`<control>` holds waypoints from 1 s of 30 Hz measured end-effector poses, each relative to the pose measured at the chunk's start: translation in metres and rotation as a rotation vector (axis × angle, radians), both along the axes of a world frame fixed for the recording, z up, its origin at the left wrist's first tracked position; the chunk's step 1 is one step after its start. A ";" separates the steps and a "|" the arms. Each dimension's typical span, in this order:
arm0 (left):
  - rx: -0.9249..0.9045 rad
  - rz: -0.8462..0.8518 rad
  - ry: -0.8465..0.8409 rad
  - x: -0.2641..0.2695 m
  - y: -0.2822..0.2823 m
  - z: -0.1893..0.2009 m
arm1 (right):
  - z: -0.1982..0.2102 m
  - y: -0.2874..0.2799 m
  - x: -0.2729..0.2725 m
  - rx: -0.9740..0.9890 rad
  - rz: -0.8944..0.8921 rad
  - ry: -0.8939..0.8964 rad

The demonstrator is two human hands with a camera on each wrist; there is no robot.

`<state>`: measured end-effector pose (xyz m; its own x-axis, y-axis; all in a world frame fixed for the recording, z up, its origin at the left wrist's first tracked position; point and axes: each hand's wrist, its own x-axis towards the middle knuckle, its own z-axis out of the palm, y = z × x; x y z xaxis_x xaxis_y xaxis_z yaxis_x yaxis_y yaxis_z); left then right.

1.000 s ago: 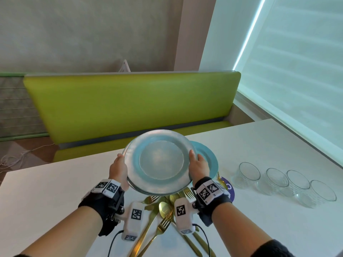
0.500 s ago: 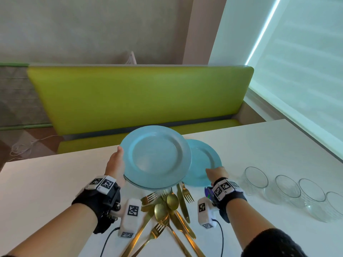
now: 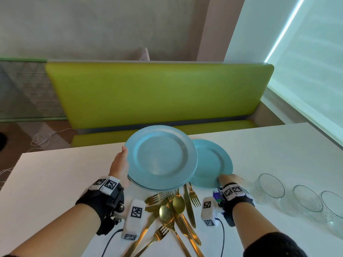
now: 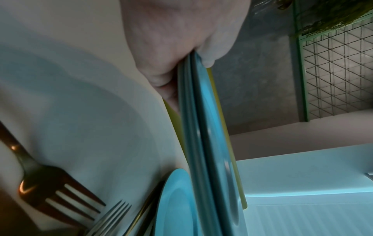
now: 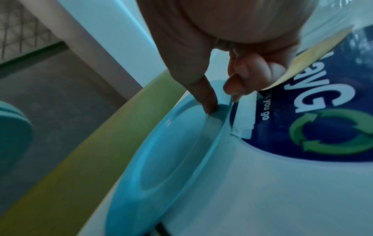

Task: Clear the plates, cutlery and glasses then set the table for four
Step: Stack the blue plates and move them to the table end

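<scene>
A stack of light-blue plates (image 3: 161, 158) hangs tilted above the white table (image 3: 55, 182). My left hand (image 3: 122, 160) alone grips its left rim, thumb on top; the left wrist view shows the stack's edge (image 4: 201, 127) pinched in that hand (image 4: 171, 55). One more blue plate (image 3: 211, 164) lies on the table just right of the stack. My right hand (image 3: 225, 179) pinches that plate's near rim; in the right wrist view the thumb (image 5: 207, 105) presses on the plate (image 5: 161, 167) and the fingers curl at its edge. A pile of gold cutlery (image 3: 174, 210) lies between my wrists.
Several clear glasses (image 3: 271, 186) stand in a row along the table's right side. A round blue sticker (image 5: 322, 127) lies flat under my right hand. A green bench (image 3: 148, 93) runs behind the table's far edge, with a window at the right.
My right hand let go of the stack's right rim, dropped to the single plate on the table and took its near rim. The left hand now carries the stack alone.
</scene>
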<state>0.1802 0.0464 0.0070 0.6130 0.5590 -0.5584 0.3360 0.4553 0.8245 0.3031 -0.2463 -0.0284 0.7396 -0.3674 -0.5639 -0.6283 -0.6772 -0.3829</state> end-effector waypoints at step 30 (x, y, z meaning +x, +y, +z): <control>0.265 -0.289 -0.132 -0.121 0.048 0.024 | 0.059 0.110 -0.204 0.639 -0.349 -0.427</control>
<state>0.0596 0.0942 0.0314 0.8225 0.4674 -0.3239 0.3020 0.1235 0.9453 0.0990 -0.1368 0.0307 0.8398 -0.3197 -0.4389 -0.4756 -0.0431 -0.8786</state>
